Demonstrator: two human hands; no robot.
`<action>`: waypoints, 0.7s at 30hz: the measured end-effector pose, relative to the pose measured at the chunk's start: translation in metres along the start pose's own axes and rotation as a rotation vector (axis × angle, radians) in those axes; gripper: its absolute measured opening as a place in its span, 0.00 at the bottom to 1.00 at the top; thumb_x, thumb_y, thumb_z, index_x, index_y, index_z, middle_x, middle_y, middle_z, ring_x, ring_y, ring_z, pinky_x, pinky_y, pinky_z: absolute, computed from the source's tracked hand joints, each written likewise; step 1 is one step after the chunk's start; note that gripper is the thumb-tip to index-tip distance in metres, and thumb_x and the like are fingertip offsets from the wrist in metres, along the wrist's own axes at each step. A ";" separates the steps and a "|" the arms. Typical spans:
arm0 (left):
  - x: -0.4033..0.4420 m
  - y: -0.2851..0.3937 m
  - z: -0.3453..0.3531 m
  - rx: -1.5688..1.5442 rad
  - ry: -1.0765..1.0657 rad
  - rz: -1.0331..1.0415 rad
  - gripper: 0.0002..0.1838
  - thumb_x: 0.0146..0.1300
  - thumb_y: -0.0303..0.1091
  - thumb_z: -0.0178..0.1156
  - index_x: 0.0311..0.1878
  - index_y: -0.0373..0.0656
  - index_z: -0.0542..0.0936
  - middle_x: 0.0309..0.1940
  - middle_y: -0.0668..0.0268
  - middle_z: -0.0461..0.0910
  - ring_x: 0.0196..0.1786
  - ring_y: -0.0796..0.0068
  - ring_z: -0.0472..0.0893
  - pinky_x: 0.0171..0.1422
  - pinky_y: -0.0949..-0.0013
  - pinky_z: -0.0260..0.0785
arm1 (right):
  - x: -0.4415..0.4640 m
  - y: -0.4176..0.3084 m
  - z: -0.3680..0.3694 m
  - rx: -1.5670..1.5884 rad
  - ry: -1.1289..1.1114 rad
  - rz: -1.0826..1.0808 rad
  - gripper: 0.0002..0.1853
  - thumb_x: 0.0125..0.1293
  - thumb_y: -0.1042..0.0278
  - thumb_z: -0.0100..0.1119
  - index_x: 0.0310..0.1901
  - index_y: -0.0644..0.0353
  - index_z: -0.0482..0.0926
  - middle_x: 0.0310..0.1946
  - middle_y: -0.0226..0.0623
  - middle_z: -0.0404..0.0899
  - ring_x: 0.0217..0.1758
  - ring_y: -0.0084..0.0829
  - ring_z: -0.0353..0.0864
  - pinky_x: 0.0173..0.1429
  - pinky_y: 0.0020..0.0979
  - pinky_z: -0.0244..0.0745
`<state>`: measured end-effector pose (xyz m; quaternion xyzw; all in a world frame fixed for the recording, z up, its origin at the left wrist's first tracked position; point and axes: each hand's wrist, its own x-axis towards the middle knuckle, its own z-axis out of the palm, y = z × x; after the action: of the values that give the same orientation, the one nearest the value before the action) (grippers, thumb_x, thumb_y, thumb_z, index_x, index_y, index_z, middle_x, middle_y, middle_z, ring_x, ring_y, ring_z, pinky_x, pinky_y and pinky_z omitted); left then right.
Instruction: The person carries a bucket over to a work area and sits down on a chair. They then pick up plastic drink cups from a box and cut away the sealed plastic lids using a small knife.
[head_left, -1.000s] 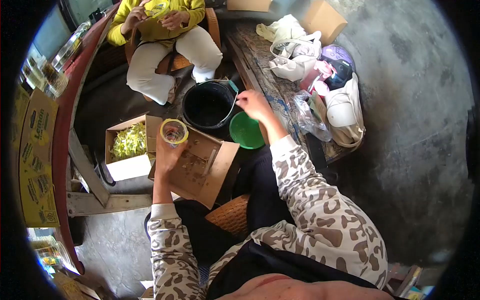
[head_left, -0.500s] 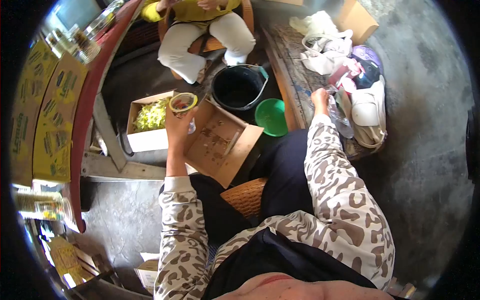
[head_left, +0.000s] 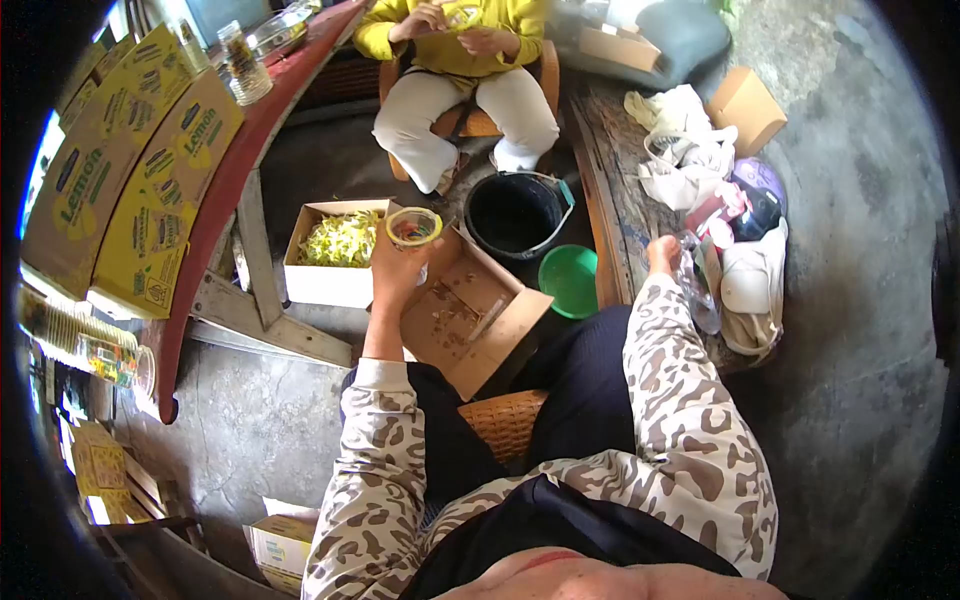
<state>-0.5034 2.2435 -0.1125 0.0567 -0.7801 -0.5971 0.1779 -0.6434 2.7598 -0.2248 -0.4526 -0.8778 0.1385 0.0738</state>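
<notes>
My left hand (head_left: 395,275) is wrapped round a clear plastic cup (head_left: 414,229) with a yellow rim and reddish bits inside. It is held above the edge between a white box of yellow-green shredded pieces (head_left: 340,240) and an open cardboard box (head_left: 440,345) with brown scraps on its bottom. Over at the wooden bench, my right hand (head_left: 662,254) is closed at the upper edge of a clear plastic bag (head_left: 702,300). Its fingertips are partly hidden.
A black bucket (head_left: 513,213) and a green basin (head_left: 568,282) stand on the floor ahead. Another person in a yellow top (head_left: 455,50) sits opposite. Bags and a white cap (head_left: 745,280) lie on the bench (head_left: 620,190). Lemon cartons (head_left: 165,210) line the red-edged table at left.
The whole view has shifted, so the boxes, bucket and bench appear further right and lower. My left hand still holds the cup; my right hand stays at the plastic bag.
</notes>
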 end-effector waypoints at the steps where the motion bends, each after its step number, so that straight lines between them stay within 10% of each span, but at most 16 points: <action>1: -0.001 0.002 0.000 0.040 -0.009 0.011 0.33 0.50 0.35 0.78 0.57 0.36 0.73 0.49 0.59 0.81 0.51 0.70 0.81 0.56 0.66 0.75 | -0.010 -0.002 -0.011 0.050 0.003 -0.012 0.12 0.62 0.71 0.59 0.46 0.61 0.87 0.53 0.48 0.83 0.60 0.43 0.82 0.62 0.39 0.77; 11: -0.005 0.011 0.002 0.067 0.018 0.073 0.33 0.48 0.36 0.78 0.54 0.35 0.72 0.47 0.57 0.82 0.51 0.65 0.83 0.57 0.64 0.74 | -0.019 -0.012 -0.024 0.121 0.177 -0.043 0.09 0.61 0.71 0.61 0.42 0.58 0.84 0.48 0.45 0.84 0.52 0.51 0.83 0.55 0.43 0.80; 21: -0.018 0.015 0.018 0.014 0.034 0.143 0.36 0.48 0.34 0.78 0.55 0.36 0.65 0.47 0.55 0.78 0.52 0.62 0.80 0.57 0.60 0.73 | -0.166 -0.106 -0.078 0.957 -0.073 -0.940 0.07 0.60 0.77 0.66 0.41 0.63 0.81 0.36 0.41 0.83 0.39 0.34 0.83 0.44 0.33 0.77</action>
<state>-0.4906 2.2697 -0.1063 0.0122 -0.7831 -0.5765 0.2328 -0.6093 2.5794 -0.1188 0.0653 -0.8254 0.4806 0.2889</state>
